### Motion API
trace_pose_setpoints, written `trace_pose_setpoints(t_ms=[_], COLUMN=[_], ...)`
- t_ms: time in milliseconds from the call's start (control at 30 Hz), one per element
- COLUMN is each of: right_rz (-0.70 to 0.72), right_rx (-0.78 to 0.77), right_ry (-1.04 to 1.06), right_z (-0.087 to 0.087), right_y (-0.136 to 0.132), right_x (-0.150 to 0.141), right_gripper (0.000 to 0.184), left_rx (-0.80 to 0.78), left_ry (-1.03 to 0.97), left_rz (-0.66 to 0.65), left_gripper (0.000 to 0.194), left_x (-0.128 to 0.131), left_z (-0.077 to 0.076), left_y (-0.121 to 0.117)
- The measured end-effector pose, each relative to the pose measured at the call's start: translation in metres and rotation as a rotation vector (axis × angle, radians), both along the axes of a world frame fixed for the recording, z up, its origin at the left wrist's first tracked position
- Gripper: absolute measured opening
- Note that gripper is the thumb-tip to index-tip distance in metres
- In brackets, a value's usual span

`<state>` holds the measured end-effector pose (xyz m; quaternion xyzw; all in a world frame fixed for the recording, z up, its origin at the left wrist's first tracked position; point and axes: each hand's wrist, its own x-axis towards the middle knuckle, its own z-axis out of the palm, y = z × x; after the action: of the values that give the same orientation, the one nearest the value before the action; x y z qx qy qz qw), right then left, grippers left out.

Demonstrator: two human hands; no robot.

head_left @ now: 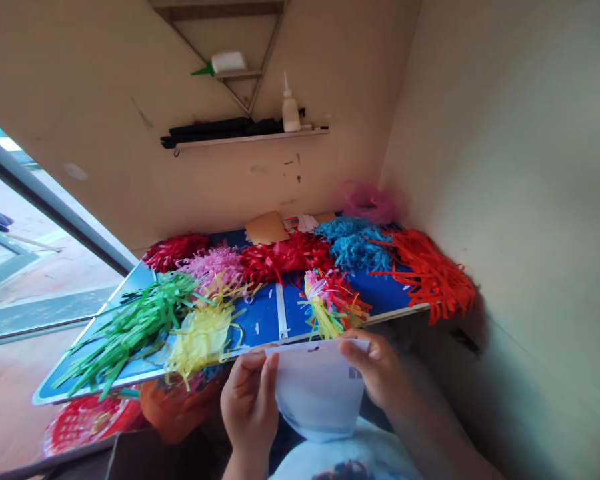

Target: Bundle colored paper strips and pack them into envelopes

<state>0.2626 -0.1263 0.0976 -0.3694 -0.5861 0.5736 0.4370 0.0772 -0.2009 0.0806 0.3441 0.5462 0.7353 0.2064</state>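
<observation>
A white sheet of paper (317, 390) is held up in front of my body, past the near edge of the blue table. My left hand (251, 400) pinches its upper left corner between thumb and fingers. At the upper right corner, my right hand (377, 367) grips it with the thumb on the near face. The sheet has a small dark spot at its top edge and a small grey square near the right side. Just beyond it lies a multicoloured bundle of paper strips (330, 300).
On the blue table (260, 320) lie piles of green strips (140, 327), yellow strips (205, 333), blue strips (353, 241) and orange strips (430, 270). A white squeeze bottle (291, 112) stands on the wall shelf (250, 139). Below left sits a red basket (70, 427).
</observation>
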Motion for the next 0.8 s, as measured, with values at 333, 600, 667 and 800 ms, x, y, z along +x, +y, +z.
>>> trace_pose_setpoints(t_ms=[333,600,667,800], right_rz=[0.042,0.092,0.108,0.303], right_rx=[0.047,0.272,0.54,0.876], right_ry=[0.001,-0.274,-0.41,-0.578], right_z=[0.002,0.018,0.032,0.051], right_y=[0.002,0.024,0.021,0.002], right_x=[0.004,0.026,0.03,0.023], right_gripper=[0.038,0.029,0.033,0.024], left_rx=[-0.021,-0.09,-0.065,-0.009], left_ry=[-0.307,-0.039,0.131,0.311], left_rz=[-0.168,-0.158,-0.161,-0.25], left_gripper=[0.039,0.037,0.03,0.025], left_x=[-0.002,0.017,0.029,0.039], left_z=[0.016,0.008,0.004,0.002], left_y=[-0.001,-0.014,-0.017,-0.014])
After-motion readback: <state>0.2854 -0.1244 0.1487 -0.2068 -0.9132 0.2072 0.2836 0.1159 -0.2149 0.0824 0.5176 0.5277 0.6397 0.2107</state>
